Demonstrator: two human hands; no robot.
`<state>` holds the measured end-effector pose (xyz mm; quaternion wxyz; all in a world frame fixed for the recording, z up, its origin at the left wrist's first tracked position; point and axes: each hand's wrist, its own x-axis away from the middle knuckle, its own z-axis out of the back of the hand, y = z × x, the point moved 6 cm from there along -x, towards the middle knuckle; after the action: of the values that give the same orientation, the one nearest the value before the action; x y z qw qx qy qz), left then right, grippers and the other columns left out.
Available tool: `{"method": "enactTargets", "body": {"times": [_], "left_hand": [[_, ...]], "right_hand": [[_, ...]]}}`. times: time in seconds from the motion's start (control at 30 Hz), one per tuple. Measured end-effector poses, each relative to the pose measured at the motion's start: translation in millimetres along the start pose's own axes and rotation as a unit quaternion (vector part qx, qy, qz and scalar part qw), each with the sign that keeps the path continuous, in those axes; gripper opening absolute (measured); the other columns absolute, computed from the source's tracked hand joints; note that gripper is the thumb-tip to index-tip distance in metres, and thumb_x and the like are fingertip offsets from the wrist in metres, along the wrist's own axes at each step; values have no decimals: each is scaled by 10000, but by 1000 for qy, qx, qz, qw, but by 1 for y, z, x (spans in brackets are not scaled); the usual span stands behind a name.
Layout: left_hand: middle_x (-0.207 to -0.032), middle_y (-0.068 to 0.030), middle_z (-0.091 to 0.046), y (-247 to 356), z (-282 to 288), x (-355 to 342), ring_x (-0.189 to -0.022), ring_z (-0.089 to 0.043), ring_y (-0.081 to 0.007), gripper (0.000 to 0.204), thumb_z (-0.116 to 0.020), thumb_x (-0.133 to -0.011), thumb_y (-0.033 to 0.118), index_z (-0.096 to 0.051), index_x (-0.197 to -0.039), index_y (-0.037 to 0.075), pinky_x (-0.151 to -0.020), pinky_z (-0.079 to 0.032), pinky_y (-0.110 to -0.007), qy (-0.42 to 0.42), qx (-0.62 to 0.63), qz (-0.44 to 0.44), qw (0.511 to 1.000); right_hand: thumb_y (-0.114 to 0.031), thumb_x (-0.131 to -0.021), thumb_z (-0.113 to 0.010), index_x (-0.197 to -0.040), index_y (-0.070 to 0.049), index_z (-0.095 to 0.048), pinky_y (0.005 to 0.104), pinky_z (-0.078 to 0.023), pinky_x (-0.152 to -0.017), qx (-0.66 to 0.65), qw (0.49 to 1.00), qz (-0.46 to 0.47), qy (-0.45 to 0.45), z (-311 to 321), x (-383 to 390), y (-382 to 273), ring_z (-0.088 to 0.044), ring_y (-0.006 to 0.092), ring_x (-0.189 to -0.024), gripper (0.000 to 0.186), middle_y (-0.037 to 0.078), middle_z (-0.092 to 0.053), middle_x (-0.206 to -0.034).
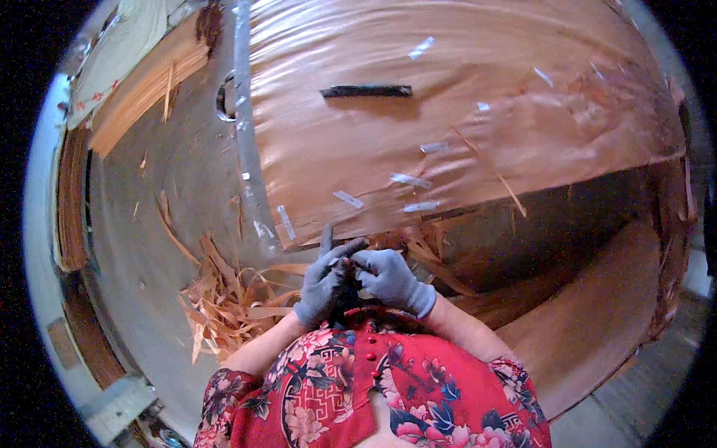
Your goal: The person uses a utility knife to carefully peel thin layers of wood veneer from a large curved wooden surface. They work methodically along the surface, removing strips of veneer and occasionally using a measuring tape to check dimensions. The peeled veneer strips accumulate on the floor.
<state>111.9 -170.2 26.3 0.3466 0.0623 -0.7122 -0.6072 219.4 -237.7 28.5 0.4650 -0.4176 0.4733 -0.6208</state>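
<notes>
Both of my hands wear grey gloves with darkened fingers and meet in front of my chest. My left hand [323,284] has one finger sticking up while its other fingers curl toward the right hand. My right hand [390,278] is closed, its thumb and fingers pinched beside the left fingertips. Whatever lies between them is dark and too small to make out. Just beyond my hands is the near edge of a large brown wood veneer sheet [336,149]. Short pale tape strips [410,181] lie scattered on it, and a dark narrow bar [366,91] rests farther back.
A heap of thin veneer scraps [224,299] lies left of my hands. A metal strip [245,134] runs along the sheet's left side. Stacked veneer [153,89] stands at the far left. A dark gap [545,231] separates the sheet from a lower brown sheet [590,299] at right.
</notes>
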Motion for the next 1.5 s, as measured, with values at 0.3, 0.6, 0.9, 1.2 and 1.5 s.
{"method": "enactTargets", "body": {"times": [0.3, 0.6, 0.9, 1.2, 1.5], "left_hand": [[-1062, -103, -632, -13, 323, 81, -973, -590, -212, 338, -438, -936, 257, -594, -1108, 12, -911, -435, -321, 416, 265, -267, 828], [-1079, -120, -625, -88, 378, 203, -1005, -560, -243, 316, -403, -941, 168, -597, -1118, -7, -960, -393, -359, 663, -176, -56, 725], [-1084, 5, -649, -145, 237, 158, -1358, -226, -338, 208, -599, -753, 93, -707, -919, 153, -1136, -86, -441, 462, -469, 48, 751], [-1143, -5, -604, -107, 61, 121, -1336, -219, -432, 168, -603, -791, 239, -672, -934, 185, -1094, -69, -584, 456, -577, 71, 674], [-1219, 33, -576, -46, 11, 91, -1366, -172, -404, 213, -622, -779, 215, -661, -988, 217, -1097, -69, -565, 504, -596, 28, 624]], "right_hand": [[-85, -772, -584, -912, -68, -643, 376, -503, -616, 217, 969, 113, -23, 28, -72, -46, -633, 332, -729, 153, 171, -634, -797], [-200, -753, -611, -1030, -109, -591, 446, -455, -772, 649, 739, 110, 143, 146, -219, -5, -586, 294, -928, 293, 112, -605, -1013], [-175, -777, -591, -889, -97, -537, 455, -471, -584, 651, 747, 110, 79, 148, -259, 6, -605, 343, -715, 147, 155, -596, -814], [-169, -860, -544, -936, -76, -539, 424, -453, -509, 430, 828, 245, -263, 65, -110, 2, -591, 335, -631, 120, 151, -580, -728], [-146, -842, -522, -892, -58, -493, 442, -516, -507, 525, 740, 226, -354, 7, -86, 4, -667, 326, -664, 106, 169, -644, -748]]}}
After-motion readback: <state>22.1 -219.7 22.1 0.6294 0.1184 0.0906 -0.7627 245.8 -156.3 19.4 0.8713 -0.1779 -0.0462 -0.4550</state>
